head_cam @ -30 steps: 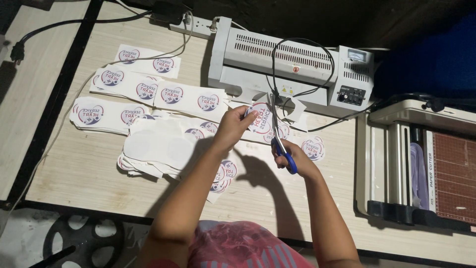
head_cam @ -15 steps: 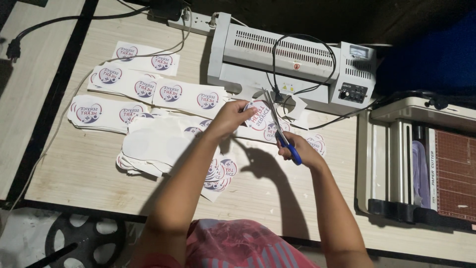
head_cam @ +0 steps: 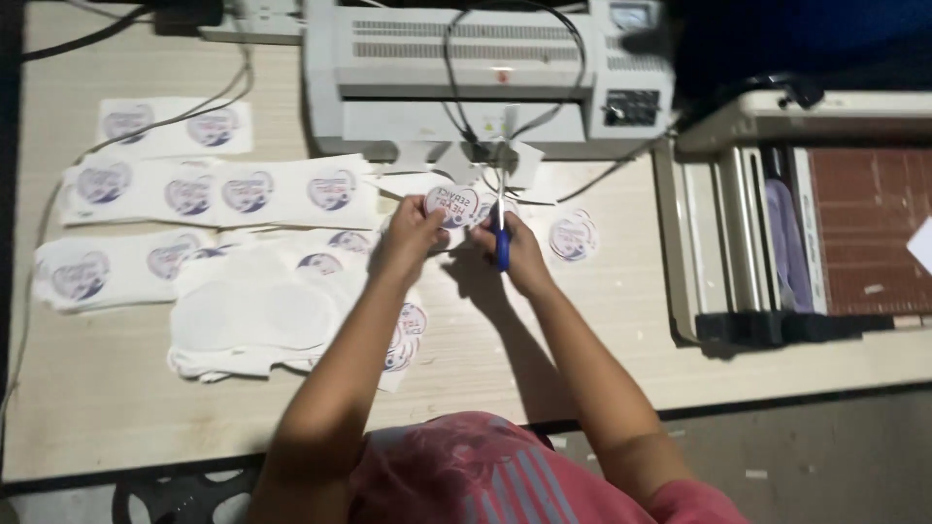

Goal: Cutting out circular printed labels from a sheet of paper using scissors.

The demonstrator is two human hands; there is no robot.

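Holding a round printed sticker (head_cam: 452, 204) just in front of the grey laminator (head_cam: 485, 68), the left hand (head_cam: 413, 238) pinches the disc by its near edge, fingers curled shut on it and thumb on top. The right hand (head_cam: 519, 254) is closed through the blue-handled scissors (head_cam: 501, 218), whose blades point up toward the laminator and meet the sticker's right rim; how far the blades gape cannot be told from this view.

The sticker looks thin, light and glossy, probably laminated, so it should be somewhat stiff yet springy, and slick between the fingers. It would likely bend or crease if squeezed across the middle; the margin, away from the cutting line, seems the sound place to hold it, turning it there as the blades follow the curve.

Left of the laminator's front edge lie uncut sheets of stickers (head_cam: 218, 189) in rows on the pale wooden table (head_cam: 116, 388), and nearer the person a pile of white offcut sheets (head_cam: 252, 320) with round holes. A finished round sticker (head_cam: 573, 236) lies just right of the hands. Right of the laminator stands a paper trimmer (head_cam: 806, 223) with a reddish cutting bed, well apart from the hands. Black cables (head_cam: 466, 78) drape over the laminator.
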